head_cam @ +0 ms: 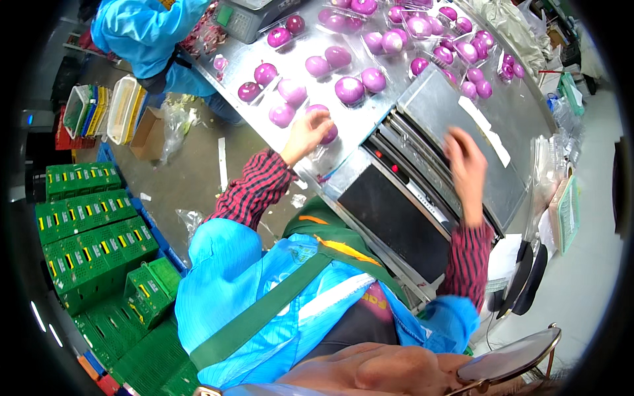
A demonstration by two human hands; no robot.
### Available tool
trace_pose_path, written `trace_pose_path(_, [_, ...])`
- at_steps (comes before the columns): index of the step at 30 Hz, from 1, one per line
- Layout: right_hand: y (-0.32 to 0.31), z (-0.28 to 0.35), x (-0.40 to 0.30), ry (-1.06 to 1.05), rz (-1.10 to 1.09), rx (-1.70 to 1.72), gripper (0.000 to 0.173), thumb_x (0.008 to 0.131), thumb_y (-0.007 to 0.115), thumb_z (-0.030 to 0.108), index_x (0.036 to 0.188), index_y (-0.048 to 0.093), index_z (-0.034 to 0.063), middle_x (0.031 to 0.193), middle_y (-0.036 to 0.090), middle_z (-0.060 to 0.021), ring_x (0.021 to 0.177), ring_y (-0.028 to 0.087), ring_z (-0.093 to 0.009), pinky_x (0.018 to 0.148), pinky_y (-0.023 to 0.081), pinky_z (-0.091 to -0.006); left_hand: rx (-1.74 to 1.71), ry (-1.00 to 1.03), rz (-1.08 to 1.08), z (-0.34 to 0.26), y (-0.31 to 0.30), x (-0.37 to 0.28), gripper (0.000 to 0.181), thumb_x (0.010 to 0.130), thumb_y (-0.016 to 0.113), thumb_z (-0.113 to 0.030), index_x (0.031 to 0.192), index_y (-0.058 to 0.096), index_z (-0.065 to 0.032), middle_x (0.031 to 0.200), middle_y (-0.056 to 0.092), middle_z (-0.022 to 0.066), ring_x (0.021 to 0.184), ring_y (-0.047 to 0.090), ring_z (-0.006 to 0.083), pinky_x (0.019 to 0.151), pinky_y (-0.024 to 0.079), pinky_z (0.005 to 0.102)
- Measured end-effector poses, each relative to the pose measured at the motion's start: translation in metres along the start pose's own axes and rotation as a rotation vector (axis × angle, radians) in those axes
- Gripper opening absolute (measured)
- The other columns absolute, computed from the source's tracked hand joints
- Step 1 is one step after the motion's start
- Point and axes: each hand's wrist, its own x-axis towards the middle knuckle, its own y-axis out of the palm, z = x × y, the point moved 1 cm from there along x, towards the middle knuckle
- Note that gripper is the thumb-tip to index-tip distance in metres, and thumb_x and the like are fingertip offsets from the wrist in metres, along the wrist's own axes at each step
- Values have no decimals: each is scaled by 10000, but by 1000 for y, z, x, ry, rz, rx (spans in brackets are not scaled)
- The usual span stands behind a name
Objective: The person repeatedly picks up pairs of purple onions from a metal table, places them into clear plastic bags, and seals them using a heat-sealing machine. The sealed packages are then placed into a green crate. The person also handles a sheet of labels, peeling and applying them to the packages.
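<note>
My left hand point(310, 132) has its fingers on a purple onion point(328, 134) at the table's near edge; a second onion peeks out behind the fingers. Whether it grips or only touches the onion is unclear. Above the wrapping machine point(426, 198) hovers my right hand point(464, 158), fingers apart, with nothing seen in it. Pairs of peeled onions, such as this pair's right onion point(373, 79), lie across the steel table point(302, 47), several in clear plastic trays. A dark hot plate point(391, 218) forms the machine's near part.
A co-worker in a blue smock point(148, 39) stands at the table's far left, near onion skins point(205, 34). A scale point(242, 20) sits at the back. Green crates point(89, 218) are stacked at left. Clear trays point(542, 163) stand beyond the machine at right.
</note>
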Motion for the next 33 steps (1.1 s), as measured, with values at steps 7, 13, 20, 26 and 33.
trace_pose_path(7, [154,-73,213,-244,414,-800,280,813,560,102,1068,617,2,978,639,-223,927,618,-367,802,491,-439,687,59,-60,16,-18,129,433,782,627,-173,1154,568,40,947,653,250,886,653,354,803,516,381])
trace_pose_path(13, [204,-122,258,191,702,-981,301,773,548,80,1035,645,-33,1033,616,-286,1012,600,-406,858,490,-463,506,-19,-87,42,4,149,433,755,596,-98,1168,519,6,893,654,204,850,646,333,802,502,372])
trace_pose_path(20, [150,-50,244,-17,495,-870,308,796,514,127,1071,589,11,943,643,-209,866,630,-379,758,499,-434,-2,-81,-87,10,-2,125,292,836,569,-69,1120,582,-6,690,584,34,620,582,111,591,472,264])
trace_pose_path(26, [38,17,160,207,128,-432,254,797,529,97,1023,584,-6,762,629,-123,703,635,-257,668,495,-353,32,388,-106,-114,28,126,275,847,577,-22,1118,600,-61,843,585,72,664,562,133,621,465,262])
trace_pose_path(33, [-65,-50,15,494,-371,13,219,848,517,24,1052,556,-45,715,590,-36,580,604,-105,506,470,-218,416,754,371,-170,181,105,578,681,800,-372,1111,622,-30,1162,517,211,1069,505,352,883,441,414])
